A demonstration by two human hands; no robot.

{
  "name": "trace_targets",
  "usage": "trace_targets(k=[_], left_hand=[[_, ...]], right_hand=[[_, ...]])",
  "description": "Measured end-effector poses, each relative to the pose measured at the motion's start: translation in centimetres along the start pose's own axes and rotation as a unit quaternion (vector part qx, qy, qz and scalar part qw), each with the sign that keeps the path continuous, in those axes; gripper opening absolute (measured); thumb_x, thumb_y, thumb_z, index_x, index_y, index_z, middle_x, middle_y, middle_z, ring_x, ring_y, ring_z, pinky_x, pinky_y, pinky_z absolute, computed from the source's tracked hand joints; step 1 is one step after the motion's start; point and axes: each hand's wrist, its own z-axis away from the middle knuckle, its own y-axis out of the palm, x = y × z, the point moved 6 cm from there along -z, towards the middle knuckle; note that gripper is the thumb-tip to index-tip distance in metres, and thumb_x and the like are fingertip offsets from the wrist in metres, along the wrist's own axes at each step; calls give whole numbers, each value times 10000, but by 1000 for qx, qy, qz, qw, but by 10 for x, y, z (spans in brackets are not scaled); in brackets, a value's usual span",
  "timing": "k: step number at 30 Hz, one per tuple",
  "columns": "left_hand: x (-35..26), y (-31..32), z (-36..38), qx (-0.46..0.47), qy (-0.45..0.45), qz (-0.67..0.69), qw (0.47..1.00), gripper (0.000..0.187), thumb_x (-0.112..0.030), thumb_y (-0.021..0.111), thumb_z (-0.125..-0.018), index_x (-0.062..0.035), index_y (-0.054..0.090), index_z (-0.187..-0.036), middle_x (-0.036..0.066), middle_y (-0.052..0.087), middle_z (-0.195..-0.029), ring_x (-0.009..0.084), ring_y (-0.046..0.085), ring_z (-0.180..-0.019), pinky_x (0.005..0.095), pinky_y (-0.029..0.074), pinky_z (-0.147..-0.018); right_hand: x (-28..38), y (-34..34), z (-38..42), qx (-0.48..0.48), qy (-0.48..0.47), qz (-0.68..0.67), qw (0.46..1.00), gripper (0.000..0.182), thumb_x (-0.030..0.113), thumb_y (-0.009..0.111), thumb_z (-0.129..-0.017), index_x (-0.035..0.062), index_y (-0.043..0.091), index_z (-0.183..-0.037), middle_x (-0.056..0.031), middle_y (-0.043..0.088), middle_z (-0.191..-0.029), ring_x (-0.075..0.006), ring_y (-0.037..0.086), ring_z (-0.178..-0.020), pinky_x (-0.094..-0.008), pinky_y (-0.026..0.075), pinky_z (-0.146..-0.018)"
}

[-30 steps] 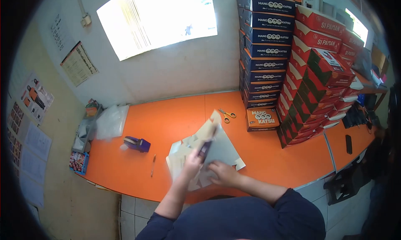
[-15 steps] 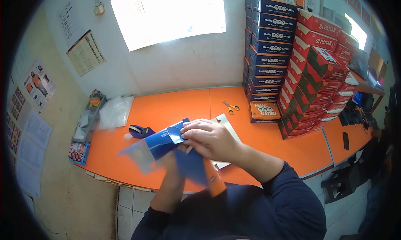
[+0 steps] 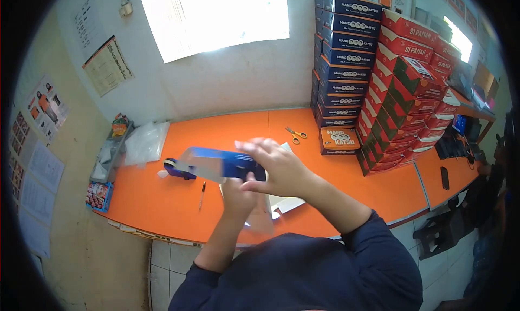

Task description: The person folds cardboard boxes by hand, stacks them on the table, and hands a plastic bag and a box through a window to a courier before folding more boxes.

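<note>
A partly folded blue cardboard box (image 3: 238, 162) is held above the table's front half, blurred by motion, with loose flaps. My left hand (image 3: 238, 196) grips it from below; its fingers are partly hidden behind the cardboard. My right hand (image 3: 281, 167) is at the box's right end, fingers over the top and thumb lower down, around the edge. Under the hands lies a cream cardboard piece (image 3: 291, 204), mostly covered. A blue tape dispenser (image 3: 181, 171) and a thin pen-like tool (image 3: 202, 196) are to the left.
Yellow-handled scissors (image 3: 296, 135) lie beyond my hands on the orange table (image 3: 227, 129). Tall stacks of blue boxes (image 3: 346, 72) and red boxes (image 3: 403, 94) stand at right. Plastic bags (image 3: 146, 143) and a grey tray (image 3: 111, 156) are at left.
The box has turned in my hands, its left end swinging up and level. Its hanging lower panel has shifted, uncovering the pen-like tool. My left hand has moved right.
</note>
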Motion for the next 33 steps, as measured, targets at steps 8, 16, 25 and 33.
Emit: trace_targets(k=[8,16,25,33], left_hand=[[18,10,10,-26,-110,111,987,259,-118,535,-843,52,473,-1028,166,638,-769,328,648,-701,388,495,-602],[0,8,0,-16,-11,-119,993,399,-145,561,-829,53,373,-1121,193,611,-708,395,605,-631,428,467,-534],[25,14,-7,39,56,-204,977,239,-168,552,-835,-36,548,-1034,157,627,-813,363,607,-797,452,467,-730],[103,108,84,387,14,-154,909,386,-243,456,-903,-139,459,-1274,116,614,-1102,284,599,-993,389,433,-902]], right_hand=[[-12,19,19,51,-104,-10,993,134,116,647,-741,45,619,-851,-94,648,-826,-266,630,-779,-333,501,-686],[-37,37,31,110,89,28,990,126,119,629,-811,31,658,-898,-97,651,-754,-249,641,-700,-319,512,-669],[-95,43,38,109,244,-259,928,280,194,600,-855,44,606,-1092,-144,575,-1092,-250,570,-998,-365,468,-841],[-155,112,120,149,374,-156,902,540,143,564,-820,117,412,-1337,-168,568,-1192,-319,550,-1093,-389,420,-948]])
